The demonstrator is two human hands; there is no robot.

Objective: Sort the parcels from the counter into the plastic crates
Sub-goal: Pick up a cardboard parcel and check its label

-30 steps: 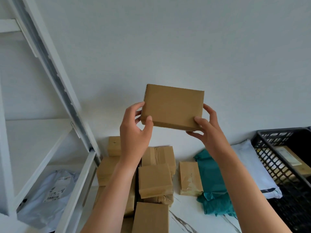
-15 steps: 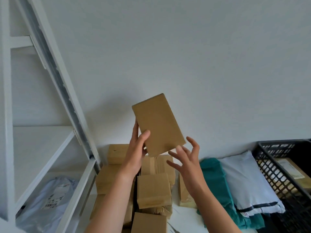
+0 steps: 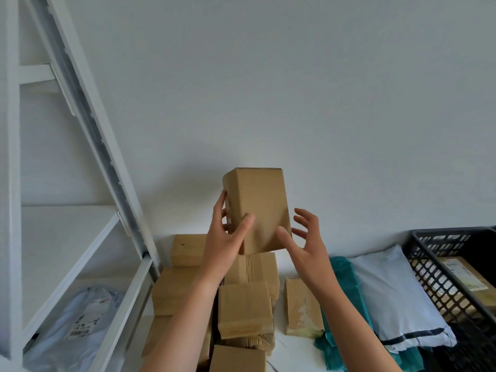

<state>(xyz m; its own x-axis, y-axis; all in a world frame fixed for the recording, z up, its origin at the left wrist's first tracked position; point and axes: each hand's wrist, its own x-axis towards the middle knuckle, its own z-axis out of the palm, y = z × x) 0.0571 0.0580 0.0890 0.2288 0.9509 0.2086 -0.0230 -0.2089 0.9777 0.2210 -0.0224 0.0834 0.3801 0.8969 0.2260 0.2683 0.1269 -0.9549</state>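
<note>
we see a plain cardboard box (image 3: 259,208) held up on end in front of the white wall (image 3: 295,89), above the pile on the counter (image 3: 295,355). the left hand (image 3: 225,245) grips it: the thumb lies across the front face and the fingers curl round the left side. the right hand (image 3: 306,245) is just beside the box's lower right corner, fingers spread wide and holding nothing. its thumb overlaps the box's edge, and we cannot tell if it touches.

below the hands, brown parcels (image 3: 244,310) lie packed close together on the counter, some stacked, several wrapped in tape. to their right lies a teal mailer (image 3: 346,277), and a white mailer (image 3: 389,291) with a dark stripe rests partly on top of it. at the far right stands 1 black plastic crate (image 3: 429,267), just beside the white mailer, with a labelled parcel (image 3: 461,275) inside.

on the left is a white shelf unit (image 3: 67,237). a grey mailer bag (image 3: 80,318) with a printed label lies on its lower shelf.
</note>
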